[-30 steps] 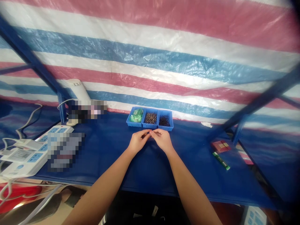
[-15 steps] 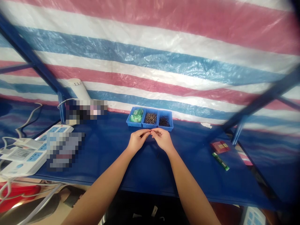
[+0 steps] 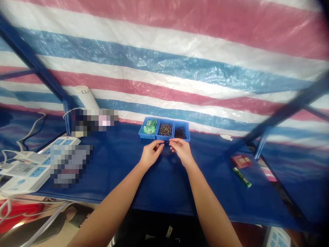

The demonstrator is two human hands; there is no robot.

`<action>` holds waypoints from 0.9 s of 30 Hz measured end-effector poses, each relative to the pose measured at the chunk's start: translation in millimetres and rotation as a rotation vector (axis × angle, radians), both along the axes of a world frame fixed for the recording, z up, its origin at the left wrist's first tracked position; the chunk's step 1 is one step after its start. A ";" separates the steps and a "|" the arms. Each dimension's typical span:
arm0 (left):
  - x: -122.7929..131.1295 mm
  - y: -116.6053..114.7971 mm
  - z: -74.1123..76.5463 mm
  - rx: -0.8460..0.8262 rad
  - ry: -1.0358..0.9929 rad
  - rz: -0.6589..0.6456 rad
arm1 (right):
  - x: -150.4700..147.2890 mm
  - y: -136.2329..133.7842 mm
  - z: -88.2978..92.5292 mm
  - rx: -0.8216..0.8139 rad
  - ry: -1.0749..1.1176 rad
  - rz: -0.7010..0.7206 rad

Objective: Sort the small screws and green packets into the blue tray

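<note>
My left hand (image 3: 150, 154) and my right hand (image 3: 182, 150) hover close together over the blue table (image 3: 159, 178), just in front of a row of three small blue bins (image 3: 165, 130). Both hands pinch with thumb and fingers. A thin dark part spans between the left fingertips and the right hand; I cannot make out what it is. A few tiny dark parts (image 3: 171, 152) lie on the table below the hands. The left bin holds green pieces (image 3: 149, 127), the middle bin brownish pieces (image 3: 165, 129), the right bin dark pieces (image 3: 180, 133).
White power strips with cables (image 3: 28, 164) sit at the left edge. A red packet (image 3: 241, 160) and a green stick-shaped item (image 3: 242, 177) lie at the right. Blue frame bars (image 3: 280, 116) cross on both sides. A striped tarp (image 3: 164, 58) hangs behind.
My hands have drawn slightly apart, the right one shifting right and toward the bins. A small gap now shows between the fingertips, with tiny dark parts visible on the table.
</note>
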State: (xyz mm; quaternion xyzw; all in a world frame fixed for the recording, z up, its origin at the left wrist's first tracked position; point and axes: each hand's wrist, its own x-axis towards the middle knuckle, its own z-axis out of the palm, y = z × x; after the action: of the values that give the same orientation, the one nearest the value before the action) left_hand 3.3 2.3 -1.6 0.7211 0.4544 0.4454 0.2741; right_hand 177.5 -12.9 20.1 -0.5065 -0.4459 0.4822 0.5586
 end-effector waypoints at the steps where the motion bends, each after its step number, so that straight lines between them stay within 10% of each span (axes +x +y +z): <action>1: 0.0 0.0 0.0 -0.001 0.006 0.011 | 1.5 0.7 -0.1 -0.012 0.021 -0.026; 14: 0.0 -0.4 0.7 0.019 0.014 0.084 | 22.8 6.3 -0.7 0.101 -0.085 -0.224; 20: -0.5 -1.1 2.8 0.007 0.024 0.073 | 25.3 -2.6 -6.4 0.082 -0.677 -0.007; 27: -1.2 -1.6 3.5 0.008 0.035 0.101 | 25.3 -10.1 -3.8 0.034 -0.888 0.188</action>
State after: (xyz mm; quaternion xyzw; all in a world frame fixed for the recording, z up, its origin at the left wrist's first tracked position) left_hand 2.0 0.7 2.0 0.7059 0.4933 0.4479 0.2404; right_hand 202.8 -23.0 16.3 -0.6122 -0.6944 0.2595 0.2752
